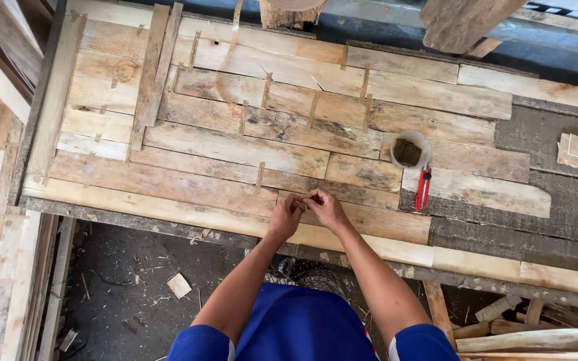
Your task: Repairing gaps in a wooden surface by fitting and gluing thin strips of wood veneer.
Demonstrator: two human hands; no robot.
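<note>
I am standing at a wide workbench of pale, rough wooden planks [235, 150], leaning over its near edge. My left hand [286, 214] and my right hand [326, 208] are meeting fingertip to fingertip over a plank seam, both pinching something small between them; it is too tiny for me to tell what it is. It is sitting right on the board, just beside a short thin wooden strip [259, 176] laid across the joint. Further right, a small round white cup [409, 150] is resting on the planks, with red-handled pliers [423, 187] lying just beside it.
</note>
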